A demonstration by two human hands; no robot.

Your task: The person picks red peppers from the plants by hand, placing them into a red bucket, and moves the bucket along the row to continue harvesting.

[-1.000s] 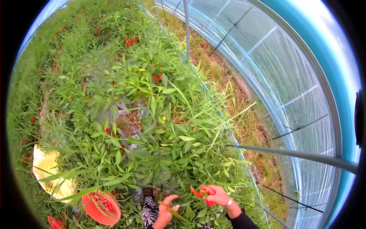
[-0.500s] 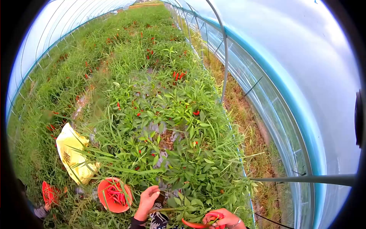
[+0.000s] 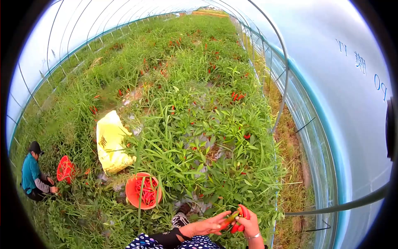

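Observation:
Several red chili peppers (image 3: 243, 212) are bunched in my right hand (image 3: 251, 227), its fingers curled around them at the lower right. One of the peppers looks partly green. My left hand (image 3: 209, 224) reaches in from the left with its fingers stretched out, the tips beside or touching the peppers; contact is hard to make out. A red bucket (image 3: 129, 191) partly filled with red chili peppers (image 3: 147, 192) stands among the plants to the left of my hands. Leafy pepper plants (image 3: 232, 174) grow just beyond my hands.
Left of the bucket lies a yellow sack (image 3: 110, 143). Farther left a person (image 3: 33, 176) in a teal top crouches by another red bucket (image 3: 65, 169). A metal pole (image 3: 331, 208) and the plastic greenhouse wall (image 3: 331, 137) border the right side. Tall grass grows between the rows.
My left hand has moved right, up to the peppers in my right hand. The right hand has lifted, holding the peppers upright. The view has turned left, showing the crouching person.

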